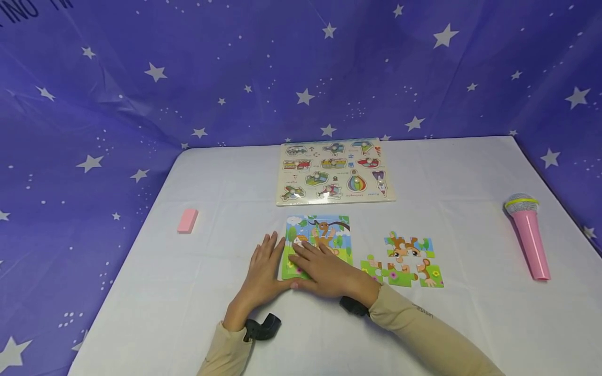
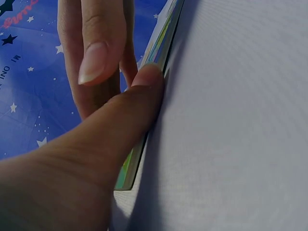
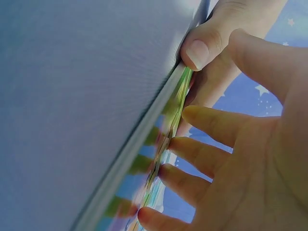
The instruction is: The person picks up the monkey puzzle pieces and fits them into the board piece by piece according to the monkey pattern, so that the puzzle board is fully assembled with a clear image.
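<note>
A square jigsaw puzzle (image 1: 339, 230) with a tree, a house and an animal on a branch lies flat on the table. My left hand (image 1: 262, 272) rests along its left side with straight fingers. In the left wrist view, the left thumb (image 2: 144, 82) touches the edge of the puzzle board (image 2: 127, 175). My right hand (image 1: 326, 270) lies across the lower middle of the puzzle, hiding part of the picture. In the right wrist view, its spread fingertips (image 3: 168, 171) touch the puzzle's surface. The two thumbs meet near the front edge.
Loosely joined monkey jigsaw pieces (image 1: 400, 278) lie right of the puzzle, near the right wrist. Behind is a wooden vehicle peg board (image 1: 305, 195). A pink eraser-like block (image 1: 187, 221) lies at left, a pink toy microphone (image 1: 531, 240) at far right. A starry blue sheet (image 1: 263, 62) hangs behind.
</note>
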`<state>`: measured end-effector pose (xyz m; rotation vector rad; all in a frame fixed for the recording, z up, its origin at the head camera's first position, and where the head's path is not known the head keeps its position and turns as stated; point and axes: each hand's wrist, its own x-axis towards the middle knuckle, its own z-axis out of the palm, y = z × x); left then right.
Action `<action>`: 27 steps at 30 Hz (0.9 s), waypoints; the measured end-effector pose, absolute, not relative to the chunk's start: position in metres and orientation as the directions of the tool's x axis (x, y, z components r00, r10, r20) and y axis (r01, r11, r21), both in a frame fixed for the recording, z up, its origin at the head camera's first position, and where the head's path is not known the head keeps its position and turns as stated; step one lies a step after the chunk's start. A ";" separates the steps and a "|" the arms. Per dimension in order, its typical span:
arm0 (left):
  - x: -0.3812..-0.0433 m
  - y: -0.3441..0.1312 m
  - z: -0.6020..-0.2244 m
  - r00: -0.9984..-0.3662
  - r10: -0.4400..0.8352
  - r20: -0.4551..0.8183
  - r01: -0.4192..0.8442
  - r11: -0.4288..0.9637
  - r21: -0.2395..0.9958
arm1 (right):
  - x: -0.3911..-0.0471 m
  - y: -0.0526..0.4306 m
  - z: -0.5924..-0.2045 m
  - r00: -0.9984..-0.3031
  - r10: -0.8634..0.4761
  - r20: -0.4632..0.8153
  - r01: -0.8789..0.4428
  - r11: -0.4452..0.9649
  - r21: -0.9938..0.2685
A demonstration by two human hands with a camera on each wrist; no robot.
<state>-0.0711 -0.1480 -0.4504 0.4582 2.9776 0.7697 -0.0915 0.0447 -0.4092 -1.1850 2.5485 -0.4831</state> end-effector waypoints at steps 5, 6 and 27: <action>-0.070 -0.148 -0.449 -0.957 0.289 0.037 0.271 0.833 0.482 | -0.093 0.045 -0.410 -0.622 -0.773 -0.122 -0.675 0.609 -0.417; -0.070 -0.148 -0.449 -0.957 0.289 0.037 0.270 0.833 0.483 | -0.093 0.045 -0.411 -0.623 -0.773 -0.123 -0.673 0.610 -0.418; -0.070 -0.144 -0.448 -0.968 0.250 0.009 0.219 0.826 0.519 | -0.103 0.084 -0.403 -0.713 -0.701 0.011 -0.611 0.614 -0.499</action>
